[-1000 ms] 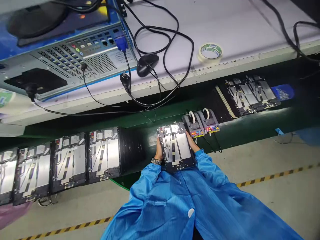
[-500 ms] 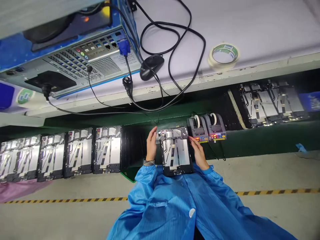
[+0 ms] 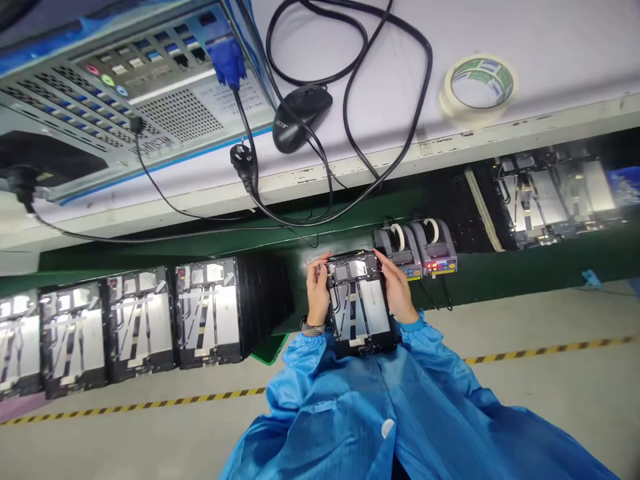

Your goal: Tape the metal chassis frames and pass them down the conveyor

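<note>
Now, my left hand (image 3: 319,291) and right hand (image 3: 397,287) grip a metal-backed tablet frame (image 3: 357,303) at the near edge of the green conveyor belt (image 3: 480,283), fingers (image 3: 325,264) pinching its upper corners. Should that pinch slacken, the frame could drop; swung right, it could strike the twin tape dispensers (image 3: 415,248) just beside my right hand. Matching frames (image 3: 207,310) lie in a row to the left.

A dark green conveyor belt (image 3: 505,267) is being used as the carrier beneath the left hand (image 3: 317,290) and the right hand (image 3: 397,287). A row of black-framed, silver-backed panels (image 3: 207,310) is being borne on it left of the left hand, and two grey tape dispensers (image 3: 415,248) just beyond the right hand. Farther off, a black computer mouse (image 3: 301,117), a cream roll of tape (image 3: 479,90) and a silver computer case (image 3: 150,100) are being supported by a pale work bench (image 3: 565,47).
</note>
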`<action>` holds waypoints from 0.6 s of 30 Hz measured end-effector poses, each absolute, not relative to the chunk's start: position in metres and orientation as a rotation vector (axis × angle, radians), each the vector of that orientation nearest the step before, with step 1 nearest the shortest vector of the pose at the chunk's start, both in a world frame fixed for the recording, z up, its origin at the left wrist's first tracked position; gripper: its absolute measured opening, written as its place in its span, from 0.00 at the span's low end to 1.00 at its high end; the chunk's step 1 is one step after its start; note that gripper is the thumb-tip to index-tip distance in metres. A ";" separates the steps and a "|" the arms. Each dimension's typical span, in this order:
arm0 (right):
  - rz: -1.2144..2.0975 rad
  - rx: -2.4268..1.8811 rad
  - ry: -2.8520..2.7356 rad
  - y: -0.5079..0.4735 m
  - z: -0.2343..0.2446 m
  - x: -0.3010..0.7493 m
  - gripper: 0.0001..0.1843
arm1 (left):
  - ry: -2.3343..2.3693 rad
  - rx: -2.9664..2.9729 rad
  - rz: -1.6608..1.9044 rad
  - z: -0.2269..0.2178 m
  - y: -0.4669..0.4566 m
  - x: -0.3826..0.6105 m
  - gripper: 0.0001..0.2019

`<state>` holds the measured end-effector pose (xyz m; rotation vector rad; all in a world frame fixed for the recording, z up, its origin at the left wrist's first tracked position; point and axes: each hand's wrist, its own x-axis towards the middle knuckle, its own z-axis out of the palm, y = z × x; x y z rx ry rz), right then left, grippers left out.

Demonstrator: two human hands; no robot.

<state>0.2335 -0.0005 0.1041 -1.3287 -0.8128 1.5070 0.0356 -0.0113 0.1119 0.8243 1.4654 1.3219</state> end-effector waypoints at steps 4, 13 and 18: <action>1.459 -1.324 -0.843 0.002 0.110 0.225 0.25 | 1.482 0.862 1.294 0.112 -0.009 0.033 0.15; 1.383 -1.359 -0.881 0.013 0.113 0.216 0.27 | 1.482 0.860 1.313 0.104 -0.007 0.030 0.15; 1.375 -1.345 -0.903 0.011 0.110 0.215 0.26 | 1.479 0.908 1.271 0.099 -0.008 0.026 0.15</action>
